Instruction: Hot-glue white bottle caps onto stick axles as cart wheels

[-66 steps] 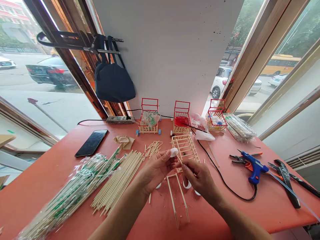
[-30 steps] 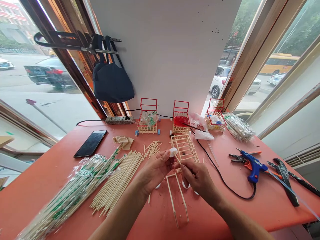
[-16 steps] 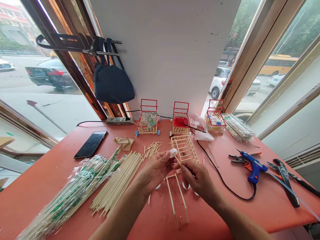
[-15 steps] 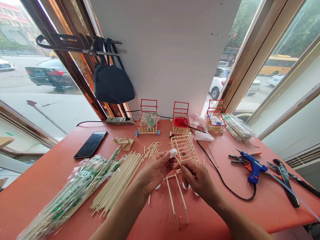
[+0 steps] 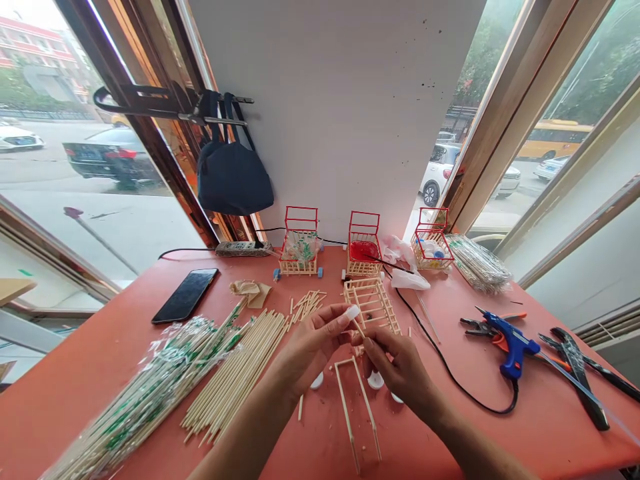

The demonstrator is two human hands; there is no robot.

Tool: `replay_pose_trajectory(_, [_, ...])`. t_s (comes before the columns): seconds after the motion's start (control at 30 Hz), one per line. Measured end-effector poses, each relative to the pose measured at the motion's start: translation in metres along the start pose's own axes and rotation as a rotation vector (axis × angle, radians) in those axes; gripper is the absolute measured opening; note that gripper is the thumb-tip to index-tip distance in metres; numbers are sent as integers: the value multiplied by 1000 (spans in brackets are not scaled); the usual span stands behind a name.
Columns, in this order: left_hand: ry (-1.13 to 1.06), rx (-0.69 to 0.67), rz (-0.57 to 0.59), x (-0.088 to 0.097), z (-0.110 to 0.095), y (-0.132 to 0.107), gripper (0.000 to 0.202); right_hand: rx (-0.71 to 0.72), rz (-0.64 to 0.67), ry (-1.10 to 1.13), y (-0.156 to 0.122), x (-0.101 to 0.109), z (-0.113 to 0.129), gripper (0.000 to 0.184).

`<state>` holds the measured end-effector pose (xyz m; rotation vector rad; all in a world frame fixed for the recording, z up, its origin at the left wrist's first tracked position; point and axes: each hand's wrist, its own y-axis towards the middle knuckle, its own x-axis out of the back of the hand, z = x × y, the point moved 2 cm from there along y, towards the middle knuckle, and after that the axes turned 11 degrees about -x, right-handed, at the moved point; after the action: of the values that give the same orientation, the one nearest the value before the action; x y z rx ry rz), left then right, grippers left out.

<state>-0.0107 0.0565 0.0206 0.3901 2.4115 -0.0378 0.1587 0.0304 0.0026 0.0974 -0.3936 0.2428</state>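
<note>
The left hand [image 5: 313, 343] pinched a small white plastic disc [image 5: 351, 312] — the right hand [image 5: 397, 363] gripped a thin bamboo stick [image 5: 359, 328] touching it — above the middle of the orange-red worktop [image 5: 100, 347]; green print on the wrapped chopsticks [image 5: 150, 393] was unreadable.

Soft, even daylight from the windows [image 5: 75, 167] on both sides leaves the red table [image 5: 90, 360] bright, with only faint shadows beneath the left hand [image 5: 313, 343] and right hand [image 5: 400, 370]; the wide lens bends the edges, the centre is sharp.
</note>
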Motion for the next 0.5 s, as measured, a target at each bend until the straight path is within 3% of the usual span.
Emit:
replay_pose_trajectory(0.2, [257, -135, -132, 11, 2, -1, 42, 19, -9, -15, 2, 2, -2, 27])
replay_pose_trajectory(0.5, [459, -248, -71, 3, -3, -2, 35, 34, -74, -43, 6, 3, 1, 18])
